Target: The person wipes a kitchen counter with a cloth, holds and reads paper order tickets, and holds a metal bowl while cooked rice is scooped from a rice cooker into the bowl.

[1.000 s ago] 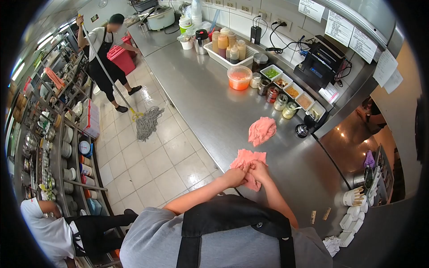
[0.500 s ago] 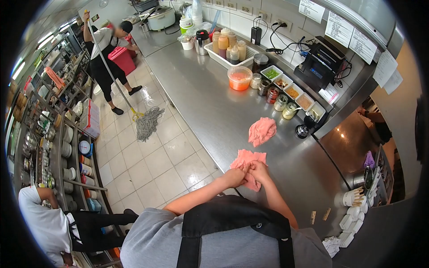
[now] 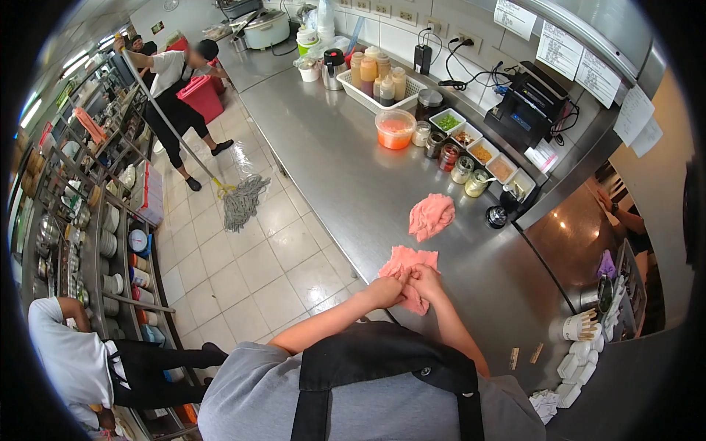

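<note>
Biggest thing by me is the steel surface [image 3: 316, 158], running along the wall. Up along it sits the white basket [image 3: 358, 93] w/ sauce bottles, then the round tub [image 3: 395, 132] of orange stuff, lid on or off I can't tell. Right in front of me, near the surface's edge, is the near cloth [image 3: 407, 259], pink, part flat, part bunched under my fingers; the far cloth [image 3: 432, 215], also pink & crumpled, lies just beyond, apart from it. My L hand [image 3: 384, 292] & R hand [image 3: 425, 281] meet over the near cloth, fingers of both pinched on its fabric, tips close together. Should handle light, soft & floppy, prob. a bit damp (can't tell), nothing to break; best hold = a bunched fold or a corner, w/ both hands. Smallest: two wooden pcs [image 3: 515, 358] off to my right.
</note>
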Action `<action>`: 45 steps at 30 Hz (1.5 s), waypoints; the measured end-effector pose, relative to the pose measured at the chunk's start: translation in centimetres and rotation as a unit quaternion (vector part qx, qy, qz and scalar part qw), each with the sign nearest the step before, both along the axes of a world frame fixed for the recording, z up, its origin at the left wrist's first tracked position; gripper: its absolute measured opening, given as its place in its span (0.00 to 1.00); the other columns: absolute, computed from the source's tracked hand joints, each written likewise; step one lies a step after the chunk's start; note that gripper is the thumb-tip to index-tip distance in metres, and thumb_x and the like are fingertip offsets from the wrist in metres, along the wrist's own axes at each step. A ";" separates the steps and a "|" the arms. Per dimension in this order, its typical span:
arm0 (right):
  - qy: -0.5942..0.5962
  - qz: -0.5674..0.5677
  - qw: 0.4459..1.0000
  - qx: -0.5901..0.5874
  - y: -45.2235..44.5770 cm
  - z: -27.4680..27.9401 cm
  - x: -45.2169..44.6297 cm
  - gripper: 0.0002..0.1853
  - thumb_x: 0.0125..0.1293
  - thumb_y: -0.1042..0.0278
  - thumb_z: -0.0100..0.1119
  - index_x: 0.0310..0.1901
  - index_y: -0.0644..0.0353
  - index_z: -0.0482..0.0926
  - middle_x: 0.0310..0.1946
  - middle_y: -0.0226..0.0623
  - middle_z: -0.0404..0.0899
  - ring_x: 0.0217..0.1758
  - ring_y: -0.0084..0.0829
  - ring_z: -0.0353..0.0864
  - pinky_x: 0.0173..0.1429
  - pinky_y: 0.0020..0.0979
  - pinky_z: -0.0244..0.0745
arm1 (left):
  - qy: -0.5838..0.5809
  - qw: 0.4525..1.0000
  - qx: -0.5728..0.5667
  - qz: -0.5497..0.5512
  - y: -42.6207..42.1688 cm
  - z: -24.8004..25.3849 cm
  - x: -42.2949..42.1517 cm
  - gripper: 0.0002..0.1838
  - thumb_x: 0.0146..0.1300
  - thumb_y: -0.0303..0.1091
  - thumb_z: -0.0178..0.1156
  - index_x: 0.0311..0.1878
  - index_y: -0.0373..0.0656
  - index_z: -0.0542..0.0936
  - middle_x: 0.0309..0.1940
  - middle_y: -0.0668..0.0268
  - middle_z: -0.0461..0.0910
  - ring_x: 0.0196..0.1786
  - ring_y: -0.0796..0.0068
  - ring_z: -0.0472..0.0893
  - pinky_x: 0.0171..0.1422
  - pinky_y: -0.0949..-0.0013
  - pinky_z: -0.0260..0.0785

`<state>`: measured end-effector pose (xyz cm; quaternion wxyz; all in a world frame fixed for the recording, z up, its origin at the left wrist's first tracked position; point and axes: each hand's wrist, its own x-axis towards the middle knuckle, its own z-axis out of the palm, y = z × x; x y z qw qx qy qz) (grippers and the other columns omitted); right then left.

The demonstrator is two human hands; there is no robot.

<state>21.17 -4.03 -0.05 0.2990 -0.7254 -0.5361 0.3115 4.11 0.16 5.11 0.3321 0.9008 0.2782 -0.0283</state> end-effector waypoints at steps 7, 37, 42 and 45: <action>0.006 0.003 1.000 0.001 0.1 -0.5 0.1 0.13 0.47 0.63 0.70 0.32 0.58 0.79 0.26 0.33 0.77 0.34 0.33 0.77 0.40 0.35 0.71 | 0.007 1.000 0.001 0.002 0.0 0.2 0.0 0.41 0.54 0.36 0.60 0.67 0.29 0.53 0.53 0.37 0.71 0.41 0.44 0.80 0.42 0.51 0.73; 0.007 0.006 1.000 -0.016 0.1 -0.5 0.2 0.16 0.48 0.55 0.71 0.31 0.58 0.79 0.26 0.33 0.77 0.36 0.33 0.77 0.43 0.35 0.71 | 0.039 0.999 -0.012 0.005 0.2 0.6 0.2 0.42 0.56 0.39 0.60 0.69 0.33 0.52 0.57 0.37 0.68 0.44 0.44 0.79 0.44 0.51 0.73; 0.007 0.000 1.000 -0.011 0.0 -0.4 0.2 0.15 0.48 0.58 0.71 0.31 0.58 0.79 0.25 0.32 0.77 0.36 0.32 0.77 0.43 0.35 0.71 | 0.040 0.999 -0.012 0.004 0.2 0.6 0.2 0.42 0.55 0.38 0.60 0.69 0.33 0.53 0.57 0.36 0.68 0.46 0.44 0.78 0.47 0.52 0.72; 0.028 0.005 0.999 -0.018 0.0 -0.4 0.2 0.14 0.49 0.59 0.70 0.31 0.58 0.79 0.25 0.33 0.76 0.35 0.32 0.77 0.42 0.35 0.71 | 0.017 1.000 -0.002 0.011 0.2 -0.4 0.1 0.42 0.55 0.37 0.60 0.69 0.32 0.52 0.55 0.36 0.69 0.46 0.44 0.78 0.48 0.52 0.71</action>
